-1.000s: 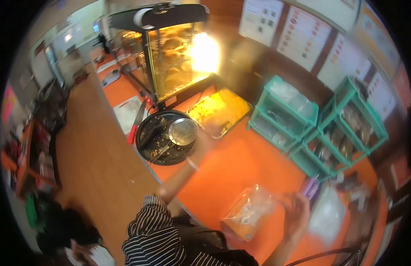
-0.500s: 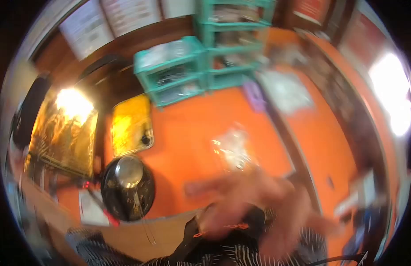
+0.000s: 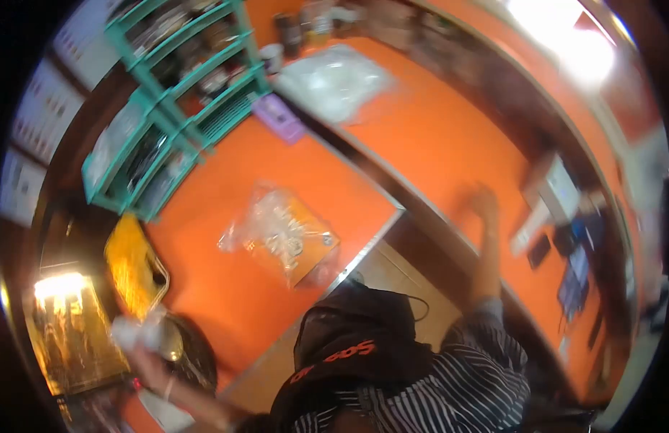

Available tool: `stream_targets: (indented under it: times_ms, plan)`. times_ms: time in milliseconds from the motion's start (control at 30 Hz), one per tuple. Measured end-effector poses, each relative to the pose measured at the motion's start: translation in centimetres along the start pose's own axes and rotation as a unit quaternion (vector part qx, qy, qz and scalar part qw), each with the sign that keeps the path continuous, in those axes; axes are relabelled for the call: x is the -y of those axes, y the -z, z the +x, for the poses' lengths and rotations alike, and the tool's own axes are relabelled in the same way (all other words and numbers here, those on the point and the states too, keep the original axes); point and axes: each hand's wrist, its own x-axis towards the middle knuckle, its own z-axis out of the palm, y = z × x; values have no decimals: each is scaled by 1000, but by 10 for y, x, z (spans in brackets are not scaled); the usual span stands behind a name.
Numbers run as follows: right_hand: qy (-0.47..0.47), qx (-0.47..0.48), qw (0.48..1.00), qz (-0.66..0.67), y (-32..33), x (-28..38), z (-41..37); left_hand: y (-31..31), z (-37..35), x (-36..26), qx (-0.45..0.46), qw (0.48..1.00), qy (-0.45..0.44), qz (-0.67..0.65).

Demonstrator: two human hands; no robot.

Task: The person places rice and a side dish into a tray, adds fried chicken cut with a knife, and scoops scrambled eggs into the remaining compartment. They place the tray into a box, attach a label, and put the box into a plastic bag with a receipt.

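Note:
At the lower left, my left hand [image 3: 148,366] is closed around a whitish bundle [image 3: 138,330], too blurred to identify. That bundle is beside a dark round pan [image 3: 201,346] with a metal ladle [image 3: 174,340] in it, and near a yellow-lined tray [image 3: 132,267]. Over the right-hand orange counter, my right hand [image 3: 484,206] reaches out with its fingers apart and nothing visible in them; motion blurs it. A clear plastic bag [image 3: 276,224] with pale pieces inside lies on an orange sheet between my hands.
Teal shelf racks [image 3: 197,79] and a purple box [image 3: 278,119] stand at the back left. A large clear plastic packet [image 3: 334,83] lies on the far counter. At right are a white box [image 3: 554,191] and a phone [image 3: 539,252]. A gold, brightly lit case [image 3: 78,332] stands at left.
The view has swung right. One hand, blurred in front of my body before, is no longer there; now my left hand is by the pan with a white bundle and my right is over the right counter.

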Motion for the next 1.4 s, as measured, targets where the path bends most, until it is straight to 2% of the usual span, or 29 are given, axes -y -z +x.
stream_targets:
  times_ms: [33, 67, 100, 133, 200, 233, 300, 333, 367, 400, 433, 467, 533, 567, 600, 633, 667, 733, 767, 833, 867, 933, 1000, 1067, 1133, 1167, 1233, 1300, 1400]
  plan:
    - [120, -28, 991, -45, 15, -11, -8, -31, -20, 15, 29, 999, 26, -11]
    - [134, 73, 987, 51, 17, -29, 0, -69, -39, 26, 63, 996, 52, -27]
    - [98, 81, 985, 113, 15, -28, -2, -110, -57, 31, 94, 992, 70, -42]
    - [72, 102, 985, 118, 26, -14, 0, -145, -70, 35, 121, 988, 83, -49]
    - [118, 14, 991, 61, 16, -1, 4, -222, -103, 14, 129, 987, 82, -55]
    - [139, 20, 988, 69, 15, 12, 7, -252, -115, 3, 151, 986, 14, -70]
    - [70, -7, 982, 178, 10, 48, 11, -285, -147, -2, 203, 958, 6, -204]
    - [81, -7, 979, 185, 12, 74, 16, -295, -153, 7, 191, 960, -1, -204]
    - [52, 27, 940, 336, 16, 104, 22, -305, -157, 27, 170, 969, -76, -165]
    - [20, 66, 878, 474, 24, 134, 26, -313, -160, 37, 150, 970, -146, -124]
    - [-16, 141, 836, 530, 34, 166, 31, -319, -159, 14, 34, 981, -37, -188]
    - [-55, 216, 786, 577, 41, 198, 36, -319, -149, 14, 26, 981, -35, -189]
    - [150, 165, 816, 533, 42, 262, 42, -315, -118, 23, -76, 967, -25, -241]
    - [158, 242, 793, 536, 56, 295, 40, -310, -101, 35, -79, 967, -28, -242]
    - [165, 319, 766, 533, 72, 325, 36, -301, -84, 52, -7, 984, -58, -170]
    - [215, 353, 711, 569, 71, 349, 29, -293, -72, 61, 65, 990, -85, -95]
    - [264, 383, 649, 602, 68, 372, 22, -284, -62, 59, 63, 990, -84, -96]
    - [314, 448, 610, 573, 60, 410, 6, -266, -45, 48, 204, 972, -79, -90]
    - [313, 452, 608, 573, 60, 427, -1, -260, -33, 43, 201, 973, -75, -89]
    - [320, 516, 582, 542, 64, 457, -10, -253, -13, 33, 273, 949, -85, 129]
    - [317, 517, 582, 542, 59, 468, -11, -255, -12, 31, 275, 949, -82, 129]
    - [302, 451, 603, 584, 42, 486, -11, -269, -11, 25, 257, 950, -87, -152]
    - [268, 432, 593, 624, 36, 498, -8, -271, -6, 33, 261, 951, -59, -156]
    - [244, 396, 620, 632, 36, 504, 3, -267, 1, 42, 267, 950, -29, -159]
    - [231, 413, 640, 606, 42, 505, 9, -265, 7, 39, 337, 930, -18, -143]
    - [257, 411, 648, 587, 47, 503, 12, -268, 9, 38, 346, 927, -17, -146]
    - [271, 406, 664, 566, 63, 502, 10, -275, 5, 31, 285, 941, -39, -178]
    - [344, 247, 752, 505, 71, 509, 1, -277, 6, 28, 302, 940, -48, -153]
    - [290, 264, 756, 524, 67, 515, -8, -277, 4, 29, 324, 935, -83, -120]
